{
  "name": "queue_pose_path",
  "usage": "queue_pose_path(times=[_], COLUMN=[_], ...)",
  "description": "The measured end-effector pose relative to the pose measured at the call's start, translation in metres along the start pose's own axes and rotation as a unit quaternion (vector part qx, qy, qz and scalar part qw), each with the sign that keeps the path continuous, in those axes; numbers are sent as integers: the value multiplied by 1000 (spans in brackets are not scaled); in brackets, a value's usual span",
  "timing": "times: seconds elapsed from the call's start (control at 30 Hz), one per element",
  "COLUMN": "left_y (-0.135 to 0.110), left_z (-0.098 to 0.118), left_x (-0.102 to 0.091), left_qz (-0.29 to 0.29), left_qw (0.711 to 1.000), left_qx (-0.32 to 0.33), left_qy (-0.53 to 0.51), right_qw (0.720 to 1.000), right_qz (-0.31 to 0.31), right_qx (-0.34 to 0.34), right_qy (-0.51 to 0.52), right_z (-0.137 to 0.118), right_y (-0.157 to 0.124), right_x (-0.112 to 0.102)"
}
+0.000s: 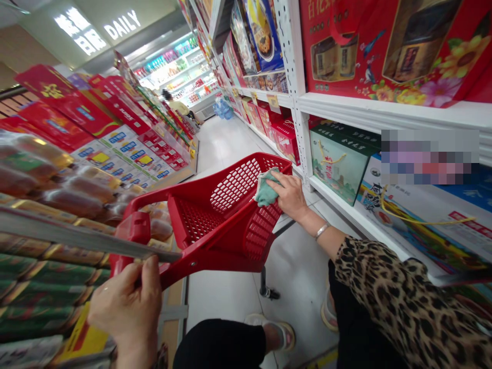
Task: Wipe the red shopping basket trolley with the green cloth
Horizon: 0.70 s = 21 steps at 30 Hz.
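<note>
A red plastic shopping basket (223, 220) on wheels stands tilted in the aisle in front of me. My right hand (290, 197) presses a green cloth (266, 190) against the basket's right rim, fingers closed over it. My left hand (128, 307) grips the grey metal handle bar (84, 237) at the basket's near end, fingers wrapped round it. A bracelet sits on my right wrist, and my sleeve is leopard print.
White shelves (384, 115) on the right hold red and green gift boxes (338, 161). A display of red boxes and wrapped goods (57, 189) fills the left. The pale aisle floor (223, 143) runs ahead to a person far off. My feet are below.
</note>
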<state>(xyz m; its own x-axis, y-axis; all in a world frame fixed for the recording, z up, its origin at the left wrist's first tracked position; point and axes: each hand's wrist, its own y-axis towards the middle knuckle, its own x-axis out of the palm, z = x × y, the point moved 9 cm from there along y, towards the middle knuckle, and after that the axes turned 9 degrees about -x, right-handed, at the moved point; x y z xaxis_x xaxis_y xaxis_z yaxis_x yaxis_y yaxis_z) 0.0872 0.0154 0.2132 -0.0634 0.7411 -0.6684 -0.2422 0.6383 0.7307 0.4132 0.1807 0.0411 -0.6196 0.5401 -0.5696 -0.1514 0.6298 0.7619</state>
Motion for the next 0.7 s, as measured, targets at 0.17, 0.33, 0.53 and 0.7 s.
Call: queue_pose_path(times=[0.17,0.33,0.53,0.7], left_y=[1,1,1,1], left_z=[3,4,4,1], left_x=[-3,-5,-4,-3], left_qz=[11,21,20,17], left_qw=[1000,998,998,999], left_qx=[11,30,35,22], left_qy=[-27,-49,-47,-36], right_qw=[989,972,968,963], right_qz=[7,-15,-17,-19], right_qx=[-133,-221,-231,-250], right_qy=[69,83,95,102], right_z=[-64,-118,-142,-177], right_y=[2,1,9,11], right_x=[-3,3,3,-2])
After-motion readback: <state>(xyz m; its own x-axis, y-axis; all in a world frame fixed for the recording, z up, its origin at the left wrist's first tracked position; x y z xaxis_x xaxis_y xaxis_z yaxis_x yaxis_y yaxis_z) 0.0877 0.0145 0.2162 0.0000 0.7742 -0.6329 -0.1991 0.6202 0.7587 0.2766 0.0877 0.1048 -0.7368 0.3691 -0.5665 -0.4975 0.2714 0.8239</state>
